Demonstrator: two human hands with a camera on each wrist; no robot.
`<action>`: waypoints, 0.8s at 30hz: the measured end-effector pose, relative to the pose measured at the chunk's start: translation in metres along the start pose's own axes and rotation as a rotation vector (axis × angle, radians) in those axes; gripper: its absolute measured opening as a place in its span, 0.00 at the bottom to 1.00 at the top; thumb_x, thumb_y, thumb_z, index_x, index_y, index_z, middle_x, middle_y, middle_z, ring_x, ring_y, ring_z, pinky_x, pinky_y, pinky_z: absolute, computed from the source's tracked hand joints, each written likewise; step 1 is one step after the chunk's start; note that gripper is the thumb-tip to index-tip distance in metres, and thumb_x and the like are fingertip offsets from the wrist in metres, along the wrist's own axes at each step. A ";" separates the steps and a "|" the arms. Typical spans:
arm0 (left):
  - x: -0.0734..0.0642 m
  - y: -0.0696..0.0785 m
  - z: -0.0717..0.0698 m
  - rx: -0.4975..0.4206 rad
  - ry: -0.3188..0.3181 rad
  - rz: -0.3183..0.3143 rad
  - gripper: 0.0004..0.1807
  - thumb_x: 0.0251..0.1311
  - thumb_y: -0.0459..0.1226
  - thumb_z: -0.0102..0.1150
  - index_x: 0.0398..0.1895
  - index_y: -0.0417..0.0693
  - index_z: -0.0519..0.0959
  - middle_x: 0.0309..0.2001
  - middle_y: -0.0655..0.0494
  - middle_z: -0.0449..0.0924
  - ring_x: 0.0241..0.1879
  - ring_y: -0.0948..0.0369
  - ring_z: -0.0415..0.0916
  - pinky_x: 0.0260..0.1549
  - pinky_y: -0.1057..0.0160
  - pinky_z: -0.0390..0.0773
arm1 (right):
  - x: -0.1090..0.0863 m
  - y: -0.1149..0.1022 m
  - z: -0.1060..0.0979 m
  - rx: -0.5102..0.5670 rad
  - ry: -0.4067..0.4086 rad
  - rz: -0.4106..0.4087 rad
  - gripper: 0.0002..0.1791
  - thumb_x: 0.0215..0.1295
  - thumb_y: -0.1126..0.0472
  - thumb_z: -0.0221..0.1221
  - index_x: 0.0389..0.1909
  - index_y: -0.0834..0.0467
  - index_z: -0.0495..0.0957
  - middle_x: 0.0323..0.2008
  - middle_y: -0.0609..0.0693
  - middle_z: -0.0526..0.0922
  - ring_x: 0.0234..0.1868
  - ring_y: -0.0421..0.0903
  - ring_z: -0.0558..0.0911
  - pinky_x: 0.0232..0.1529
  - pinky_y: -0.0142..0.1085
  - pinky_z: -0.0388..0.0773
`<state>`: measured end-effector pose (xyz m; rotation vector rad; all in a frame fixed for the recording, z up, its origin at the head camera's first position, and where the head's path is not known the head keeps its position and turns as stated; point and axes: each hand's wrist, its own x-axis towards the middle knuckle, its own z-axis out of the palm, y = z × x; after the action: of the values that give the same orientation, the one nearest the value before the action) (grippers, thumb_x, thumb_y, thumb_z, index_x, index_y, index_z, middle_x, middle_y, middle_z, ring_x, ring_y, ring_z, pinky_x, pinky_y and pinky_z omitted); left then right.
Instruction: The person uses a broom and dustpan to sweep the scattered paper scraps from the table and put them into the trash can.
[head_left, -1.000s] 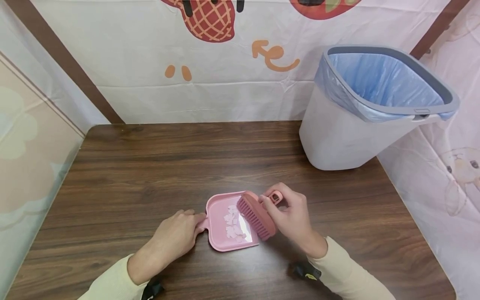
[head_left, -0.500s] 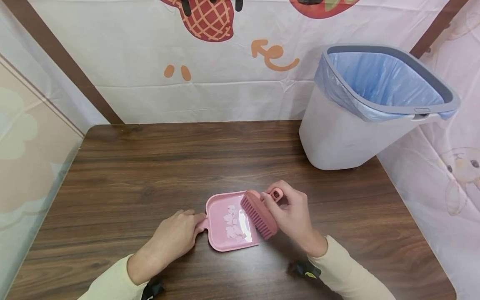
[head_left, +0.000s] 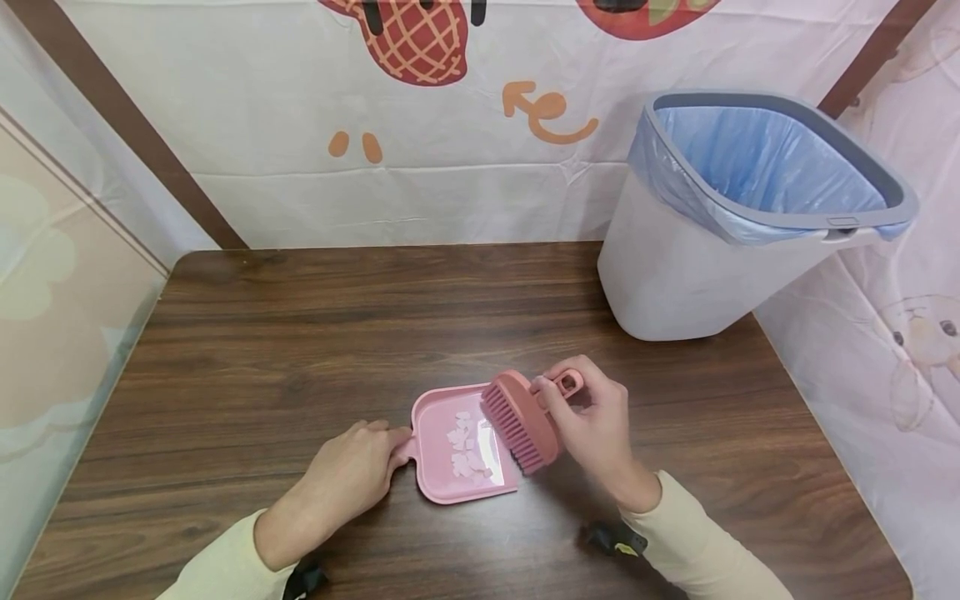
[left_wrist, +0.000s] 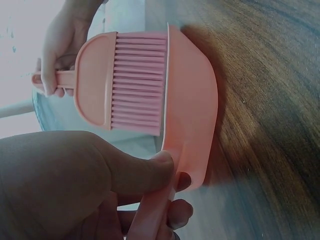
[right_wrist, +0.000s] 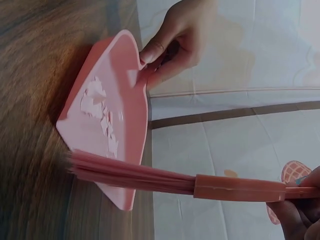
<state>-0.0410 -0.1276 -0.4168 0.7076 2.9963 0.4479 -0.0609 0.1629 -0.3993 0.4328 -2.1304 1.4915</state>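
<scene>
A pink dustpan (head_left: 438, 479) lies on the wooden table with several small white paper scraps (head_left: 467, 454) inside it. My left hand (head_left: 352, 471) grips its short handle; in the left wrist view the thumb (left_wrist: 162, 165) presses on top of the handle's root. My right hand (head_left: 592, 425) pinches the handle of a pink hand brush (head_left: 536, 417). The brush stands at the dustpan's open front edge, its bristles (right_wrist: 130, 172) pointing down and overlapping that edge in the right wrist view. The scraps lie spread across the middle of the pan.
A white bin (head_left: 667, 275) with a grey rim and blue liner bag (head_left: 772, 158) stands at the table's back right. Behind the wooden table (head_left: 300, 333) hangs a printed white cloth (head_left: 262, 125).
My right hand has moved slightly right and away from me, drawing the brush back toward the dustpan's front edge and tilting its handle up. The left hand and dustpan have stayed put.
</scene>
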 end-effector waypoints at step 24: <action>-0.002 -0.003 0.002 -0.003 0.023 0.011 0.08 0.62 0.37 0.68 0.44 0.48 0.86 0.33 0.51 0.81 0.36 0.47 0.82 0.34 0.44 0.82 | 0.002 0.026 -0.073 -0.259 0.145 0.125 0.05 0.62 0.77 0.64 0.34 0.67 0.79 0.27 0.57 0.85 0.24 0.31 0.78 0.24 0.21 0.74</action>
<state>-0.0399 -0.1306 -0.4194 0.7245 3.0140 0.4642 -0.0602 0.2400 -0.3985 0.0967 -2.2272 1.2459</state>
